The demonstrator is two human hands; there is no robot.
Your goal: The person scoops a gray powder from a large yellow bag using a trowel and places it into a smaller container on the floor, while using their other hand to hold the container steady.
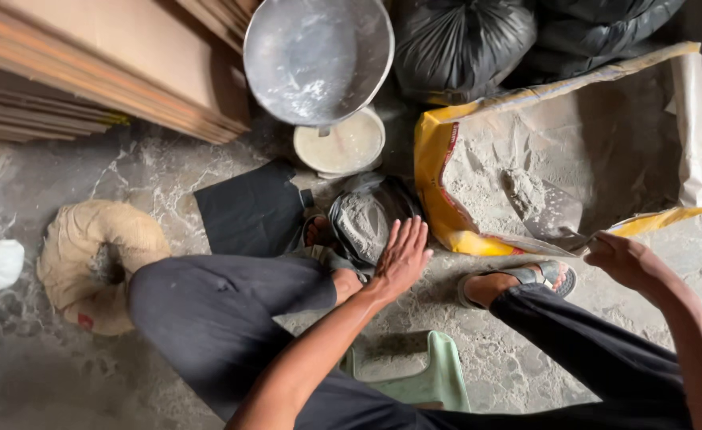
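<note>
My left hand is flat and open, fingers together, hovering just right of a small black plastic bag filled with grey powder. My right hand is closed on the lower edge of a large yellow and white sack, which lies open and holds a heap of grey powder. I sit on a pale green stool with my knees apart and sandalled feet on the floor.
A metal scale pan stands above a white round base. A black sheet lies beside it. Stacked boards fill the upper left, black bags the top, a rolled burlap sack the left.
</note>
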